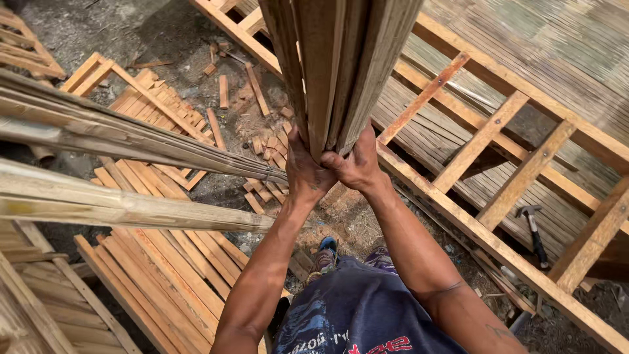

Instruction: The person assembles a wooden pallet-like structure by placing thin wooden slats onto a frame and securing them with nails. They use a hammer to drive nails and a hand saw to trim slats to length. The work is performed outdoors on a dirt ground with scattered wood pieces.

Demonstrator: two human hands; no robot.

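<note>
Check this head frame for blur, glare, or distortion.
Head view: even daylight, no glare; the bamboo slat bundle in both hands, left hand and right hand, looms large and slightly soft; edges bow wide-angle; hammer stays sharp.

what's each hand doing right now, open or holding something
Left hand: closed around the upright bundle of bamboo slats, gripping its lower end.
Right hand: closed on the same bundle, from the other side.
</note>
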